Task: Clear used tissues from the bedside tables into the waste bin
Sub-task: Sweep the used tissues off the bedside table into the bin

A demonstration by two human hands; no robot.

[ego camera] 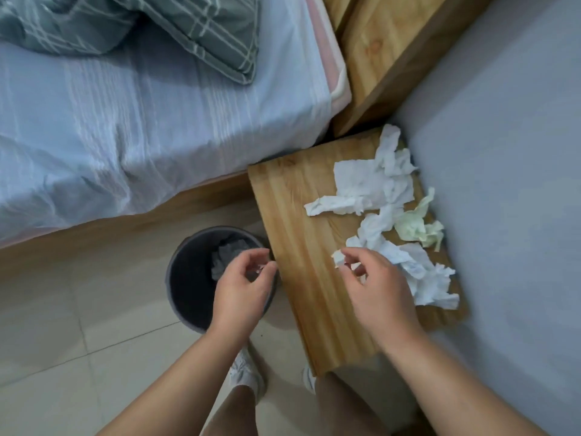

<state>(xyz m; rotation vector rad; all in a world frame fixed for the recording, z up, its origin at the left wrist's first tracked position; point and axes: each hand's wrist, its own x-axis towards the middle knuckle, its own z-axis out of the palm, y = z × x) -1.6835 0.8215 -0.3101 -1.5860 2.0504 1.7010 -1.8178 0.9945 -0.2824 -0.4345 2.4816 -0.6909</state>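
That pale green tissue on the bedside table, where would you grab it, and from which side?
Pinch the pale green tissue at its raised, crumpled middle, coming straight down from above. It sits bunched at the table's edge close to the bed beside it, with white tissues touching its other side, so a sideways approach would likely snag them.

A home bedroom: a bed (157, 127) with a rumpled blue sheet and plaid pillow (201, 33), a wooden bedside table (301, 221) at its corner, tiled floor (78, 309).

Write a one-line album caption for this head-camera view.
Right hand pinches a crumpled tissue on the wooden bedside table while the left hand hovers over the waste bin.
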